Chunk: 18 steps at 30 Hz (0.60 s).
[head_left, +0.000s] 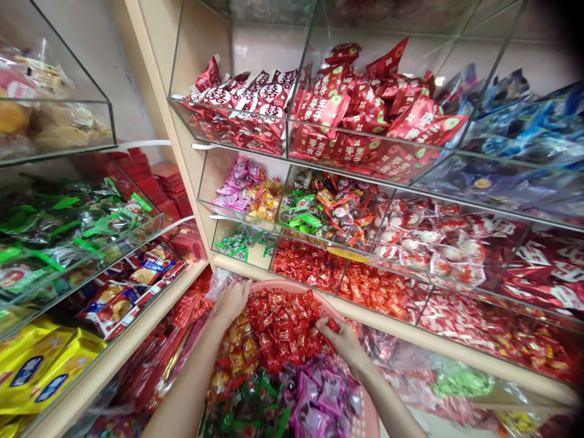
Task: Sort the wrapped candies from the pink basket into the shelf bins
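Observation:
A pink plastic basket (371, 404) with a perforated wall stands below the shelves, full of wrapped candies. Red candies (283, 322) fill its far side, yellow-orange candies (239, 350) the left, purple candies (323, 395) the near right, and green-and-dark candies (250, 401) the near left. My left hand (232, 302) grips the basket's far left rim, beside a clear plastic bag (221, 283). At the right edge of the red candies, my right hand (340, 337) has its fingers bent together and touching them; whatever is between the fingertips is hidden.
Clear bins ahead hold red packets (356, 115), blue packets (524, 128), white-and-red candies (433, 237) and small red candies (305, 264). A wooden shelf edge (392, 325) runs just beyond the basket. Yellow bags (41, 371) and green-wrapped items (68, 219) sit on the left shelves.

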Each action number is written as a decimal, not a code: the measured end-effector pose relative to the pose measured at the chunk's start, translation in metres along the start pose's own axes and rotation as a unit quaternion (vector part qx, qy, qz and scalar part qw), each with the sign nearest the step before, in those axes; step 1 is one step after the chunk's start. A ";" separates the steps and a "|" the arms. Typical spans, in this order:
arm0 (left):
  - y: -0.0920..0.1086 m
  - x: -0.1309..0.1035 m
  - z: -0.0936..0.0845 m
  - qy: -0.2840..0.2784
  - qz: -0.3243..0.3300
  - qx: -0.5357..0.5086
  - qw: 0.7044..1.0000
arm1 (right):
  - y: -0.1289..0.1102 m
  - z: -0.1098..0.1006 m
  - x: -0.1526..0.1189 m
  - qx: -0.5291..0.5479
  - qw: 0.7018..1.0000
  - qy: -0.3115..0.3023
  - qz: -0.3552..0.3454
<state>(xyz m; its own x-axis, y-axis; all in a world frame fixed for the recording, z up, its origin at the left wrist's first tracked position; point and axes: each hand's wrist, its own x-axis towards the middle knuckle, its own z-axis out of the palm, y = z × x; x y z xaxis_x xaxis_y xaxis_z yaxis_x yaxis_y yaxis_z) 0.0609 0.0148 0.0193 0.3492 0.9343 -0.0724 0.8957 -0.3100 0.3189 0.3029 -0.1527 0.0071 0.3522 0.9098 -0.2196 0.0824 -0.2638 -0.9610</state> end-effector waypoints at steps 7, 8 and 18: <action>0.004 -0.002 -0.005 -0.012 -0.017 -0.008 1.000 | -0.018 -0.003 -0.005 0.147 0.983 0.040 0.104; 0.004 -0.003 -0.005 -0.013 -0.017 -0.007 1.000 | -0.021 -0.004 -0.006 0.178 0.977 0.032 0.112; 0.001 -0.001 -0.002 -0.005 -0.003 0.002 1.000 | -0.024 -0.004 -0.009 0.329 0.931 -0.065 0.143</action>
<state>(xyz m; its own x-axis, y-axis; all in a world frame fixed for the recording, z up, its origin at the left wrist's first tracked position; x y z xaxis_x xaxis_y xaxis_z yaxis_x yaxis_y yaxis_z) 0.0610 0.0134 0.0211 0.3472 0.9340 -0.0841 0.8989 -0.3058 0.3139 0.3021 -0.1556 0.0327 0.1527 0.8752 -0.4590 -0.6022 -0.2859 -0.7454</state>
